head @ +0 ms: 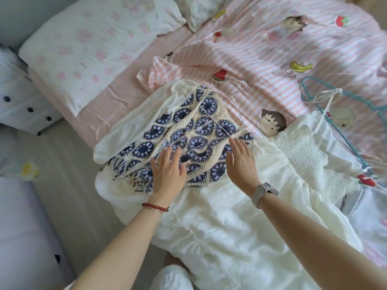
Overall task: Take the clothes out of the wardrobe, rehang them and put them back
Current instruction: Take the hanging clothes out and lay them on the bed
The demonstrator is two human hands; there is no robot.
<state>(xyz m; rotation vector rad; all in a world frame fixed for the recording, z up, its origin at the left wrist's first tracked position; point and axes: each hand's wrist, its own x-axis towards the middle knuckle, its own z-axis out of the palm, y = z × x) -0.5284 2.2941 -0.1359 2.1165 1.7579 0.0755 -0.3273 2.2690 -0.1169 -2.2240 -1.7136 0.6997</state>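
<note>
Cataloguing by size, with the crochet top as landmark.

Bed: pink sheet under a striped cartoon quilt; it carries everything listed and lies beneath and beyond the top.

White dress: spread on the near side of the top and running out to its right; a smocked panel sits just right of the top's upper corner. The top rests partly on it.

Crochet top: cream with blue flower rounds, white sleeves out to its left. It lies flat on the bed, not in the wardrobe.

Teal hanger: well to the right of the top, with white ties across it.

Wire hanger: hook pokes out past the top's upper right edge, its bar crossing the knit.

Left hand: fingers spread, palm flat on the top's lower edge, gripping nothing.

Right hand: fingers loosely apart, resting at the top's right hem, also gripping nothing.

Advice, as judgement: smooth outward from the centre with light pressure, since loose crochet probably stretches and snags; seat the shoulders evenly on the wire before lifting by the hook.
</note>
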